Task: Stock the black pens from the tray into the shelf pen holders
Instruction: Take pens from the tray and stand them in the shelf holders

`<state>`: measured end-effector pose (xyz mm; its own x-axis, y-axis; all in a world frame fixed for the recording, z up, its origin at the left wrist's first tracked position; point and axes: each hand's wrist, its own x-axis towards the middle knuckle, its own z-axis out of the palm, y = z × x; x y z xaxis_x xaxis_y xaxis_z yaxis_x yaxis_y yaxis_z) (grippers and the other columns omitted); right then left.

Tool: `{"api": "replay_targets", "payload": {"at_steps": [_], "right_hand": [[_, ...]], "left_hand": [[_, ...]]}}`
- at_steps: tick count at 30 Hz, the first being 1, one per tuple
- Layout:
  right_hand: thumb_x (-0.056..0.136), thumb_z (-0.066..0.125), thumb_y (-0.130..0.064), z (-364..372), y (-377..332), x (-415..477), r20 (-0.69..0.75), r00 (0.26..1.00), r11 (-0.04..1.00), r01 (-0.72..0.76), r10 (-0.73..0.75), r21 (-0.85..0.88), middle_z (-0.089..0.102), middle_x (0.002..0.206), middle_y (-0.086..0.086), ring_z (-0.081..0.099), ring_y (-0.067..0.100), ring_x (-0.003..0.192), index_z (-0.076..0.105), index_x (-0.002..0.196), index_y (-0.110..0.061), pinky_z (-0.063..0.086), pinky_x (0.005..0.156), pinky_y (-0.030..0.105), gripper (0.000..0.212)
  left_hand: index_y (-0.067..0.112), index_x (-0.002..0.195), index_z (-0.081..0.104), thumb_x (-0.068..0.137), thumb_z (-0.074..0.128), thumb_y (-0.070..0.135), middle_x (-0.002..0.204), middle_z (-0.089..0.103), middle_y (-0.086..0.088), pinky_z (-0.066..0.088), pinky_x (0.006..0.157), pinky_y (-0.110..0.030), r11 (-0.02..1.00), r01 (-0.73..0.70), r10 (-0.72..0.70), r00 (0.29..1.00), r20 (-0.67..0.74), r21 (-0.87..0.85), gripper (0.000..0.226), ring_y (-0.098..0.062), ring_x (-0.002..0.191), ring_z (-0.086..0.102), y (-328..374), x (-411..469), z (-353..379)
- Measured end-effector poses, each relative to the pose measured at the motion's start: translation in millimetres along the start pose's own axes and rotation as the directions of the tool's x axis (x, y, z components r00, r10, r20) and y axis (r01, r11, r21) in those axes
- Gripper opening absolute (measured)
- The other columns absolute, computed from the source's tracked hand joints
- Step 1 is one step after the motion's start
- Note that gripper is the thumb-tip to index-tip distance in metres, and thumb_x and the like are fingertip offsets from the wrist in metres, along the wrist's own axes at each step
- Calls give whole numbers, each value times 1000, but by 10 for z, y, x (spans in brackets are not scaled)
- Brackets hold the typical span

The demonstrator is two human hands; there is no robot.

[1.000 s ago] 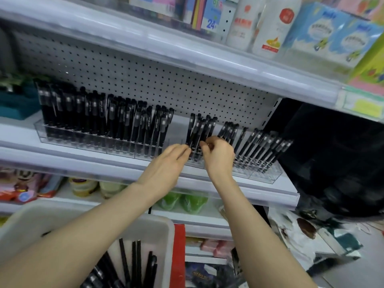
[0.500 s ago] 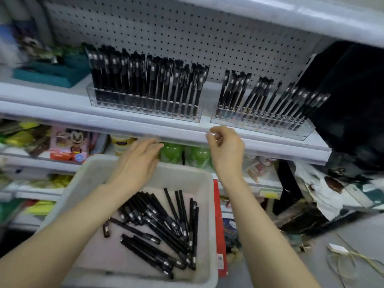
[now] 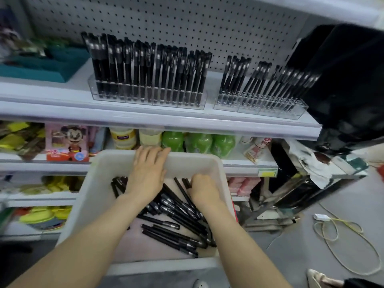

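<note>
The black pens (image 3: 176,215) lie loose and criss-crossed on the bottom of a white tray (image 3: 91,196), which sits in front of the shelving, below the pen shelf. The right hand (image 3: 202,190) is down among them at the tray's far right, its fingers (image 3: 194,180) clenched round the upper ends of a couple of pens that stick out past the knuckles. The left hand (image 3: 148,173) is released: it lies flat, palm down, with straight fingers reaching over the tray's far rim, above the left part of the heap.

Up on the shelf (image 3: 52,104) stand two clear pen holders, apart from each other. The left holder (image 3: 145,100) is packed with upright black pens. The right holder (image 3: 259,107) carries fewer, in clusters that lean to the right.

A pegboard (image 3: 187,21) backs the shelf, a teal box (image 3: 41,67) sits at its left end and a black bag (image 3: 349,80) hangs at the right. Green bottles (image 3: 197,142) line the shelf beneath. A pale cable (image 3: 332,235) loops on the floor (image 3: 301,256).
</note>
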<state>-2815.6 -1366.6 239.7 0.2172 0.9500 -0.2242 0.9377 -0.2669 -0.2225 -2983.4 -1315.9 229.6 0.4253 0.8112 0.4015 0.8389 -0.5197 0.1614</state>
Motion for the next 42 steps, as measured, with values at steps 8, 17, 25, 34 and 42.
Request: {"api": "replay_targets", "payload": {"at_steps": [8,17,25,34,42], "right_hand": [[82,74,-26,-16,-41,64,-2,1000,986,27,-27,163,68,86,9,61,25,80,64,85,-9,45,69,31,19],[90,68,-18,-759,-98,19,-381,923,567,287,52,772,66,68,6,62,15,58,65,88,-2,56,62,35,16],[88,65,-5,-1072,135,21,-741,671,798,434,23,417,55,112,-4,56,6,96,53,125,-18,46,81,17,41],[81,75,-13,-1416,708,335,-712,525,868,428,-466,-253,64,85,1,53,23,80,71,91,-11,39,67,29,12],[95,61,-26,-2289,1190,654,-767,641,845,429,-37,319,66,84,-7,61,8,78,65,96,-17,45,69,18,10]], "left_hand": [[14,144,41,85,64,21,135,49,-10,18,117,-51,999,19,-18,999,34,-41,64,-30,128,38,-8,11,-15],[24,133,54,99,46,38,129,59,4,43,97,-32,886,43,14,993,121,-461,38,-16,118,52,326,158,-409],[23,112,61,98,51,30,104,63,2,49,80,-38,944,15,28,992,125,-329,19,-21,98,59,490,647,-676],[28,133,51,99,48,30,122,57,5,45,92,-34,972,-174,184,982,53,-157,34,-18,115,51,1011,1334,-847],[8,149,31,98,52,14,153,32,-7,36,112,-40,986,-154,151,987,-53,-68,56,-23,141,26,1178,1909,-512]]}}
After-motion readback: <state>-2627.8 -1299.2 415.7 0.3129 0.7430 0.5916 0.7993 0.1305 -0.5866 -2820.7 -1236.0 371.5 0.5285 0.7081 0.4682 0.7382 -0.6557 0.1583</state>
